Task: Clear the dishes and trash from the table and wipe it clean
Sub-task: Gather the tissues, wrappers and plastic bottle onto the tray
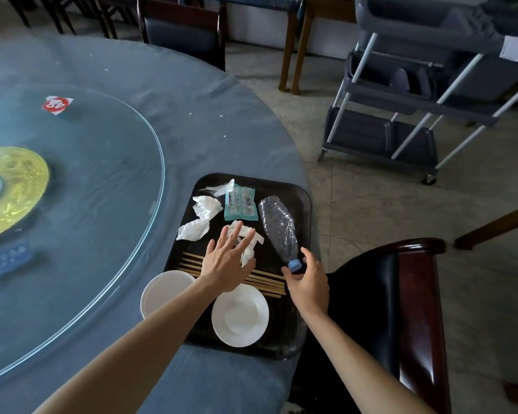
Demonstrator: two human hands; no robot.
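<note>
Round tabletop [192,144] under a grey-blue cloth fills my view, with a black rectangular plastic tray [304,198] at its near edge. On the tray lie a crushed clear plastic bottle with a blue cap [277,227], crumpled white tissues [205,206], a teal snack wrapper [241,204], wooden chopsticks [269,283] and a white round saucer [239,315]. A white bowl [165,291] overlaps the tray's left rim. My left hand [226,265] hovers over the tissues, its grip apart, fingers spread. My right hand [310,283] pinches the bottle's cap. A glass turntable [117,189] sits further left; a grey wheeled cart [401,115] stands beyond.
</note>
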